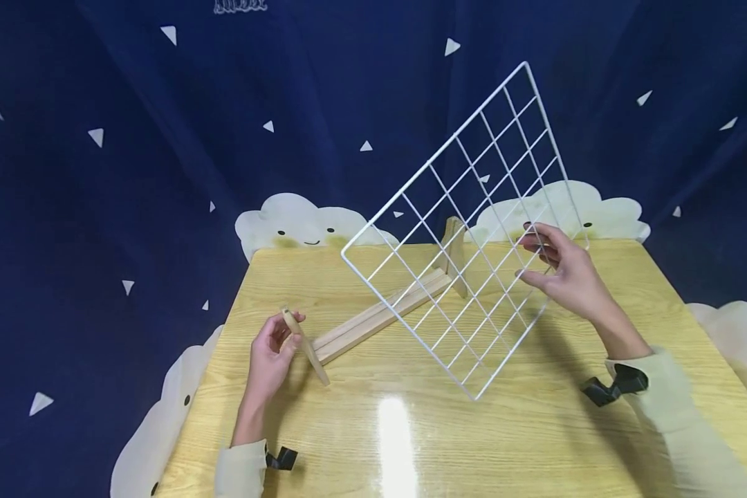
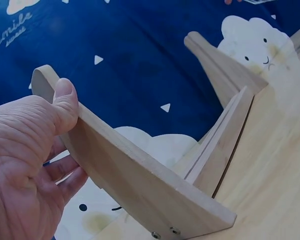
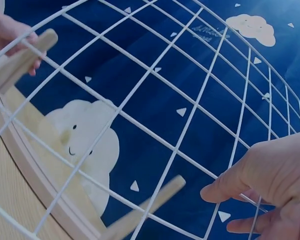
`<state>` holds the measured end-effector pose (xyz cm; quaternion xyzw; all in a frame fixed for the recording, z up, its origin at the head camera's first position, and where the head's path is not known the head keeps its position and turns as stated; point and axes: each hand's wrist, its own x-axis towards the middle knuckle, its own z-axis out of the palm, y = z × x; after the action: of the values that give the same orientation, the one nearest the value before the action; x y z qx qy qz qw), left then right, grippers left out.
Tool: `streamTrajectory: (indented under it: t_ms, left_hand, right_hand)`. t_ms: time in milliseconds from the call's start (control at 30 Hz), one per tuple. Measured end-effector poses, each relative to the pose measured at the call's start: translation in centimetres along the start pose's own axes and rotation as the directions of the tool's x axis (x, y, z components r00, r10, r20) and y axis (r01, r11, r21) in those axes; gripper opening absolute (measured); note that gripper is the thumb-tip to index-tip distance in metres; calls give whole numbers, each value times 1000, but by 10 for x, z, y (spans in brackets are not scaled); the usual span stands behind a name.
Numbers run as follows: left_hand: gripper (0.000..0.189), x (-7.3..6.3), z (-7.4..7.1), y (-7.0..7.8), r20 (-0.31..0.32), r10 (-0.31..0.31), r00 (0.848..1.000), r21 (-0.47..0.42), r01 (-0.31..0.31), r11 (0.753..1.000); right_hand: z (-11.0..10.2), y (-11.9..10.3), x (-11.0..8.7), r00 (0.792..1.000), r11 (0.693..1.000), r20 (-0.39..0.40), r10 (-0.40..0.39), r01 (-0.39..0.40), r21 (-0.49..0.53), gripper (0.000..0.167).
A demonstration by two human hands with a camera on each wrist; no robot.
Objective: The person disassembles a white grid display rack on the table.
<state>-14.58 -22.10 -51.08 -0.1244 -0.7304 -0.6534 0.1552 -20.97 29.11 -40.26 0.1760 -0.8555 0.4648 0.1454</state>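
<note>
A wooden stand lies on the table, with a grooved base bar between two upright end pieces. My left hand pinches the near-left end piece close to its rounded top, thumb on its edge and fingers behind. Two screw heads show low on that piece. The far end piece stands behind the white wire grid panel. My right hand holds this panel tilted in the air by its right part, above the stand. In the right wrist view the thumb lies against the wires.
The wooden table has a bright light reflection near its front. A dark blue cloth with white triangles and smiling clouds surrounds it. Black straps are worn at both wrists over pale sleeves.
</note>
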Motion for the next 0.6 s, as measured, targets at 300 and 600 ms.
streamTrajectory:
  t_ms: [300,600]
  left_hand:
    - [37,-30,6,8,-57,40,998,-22,-41,999]
    - [41,-56,15,14,-120,91,989,-23,-94,995]
  right_hand:
    - [-8,19,-4,991,995,88,-98,98,5,76]
    - [-15,29,-5,962,988,229,-152,155,7,77]
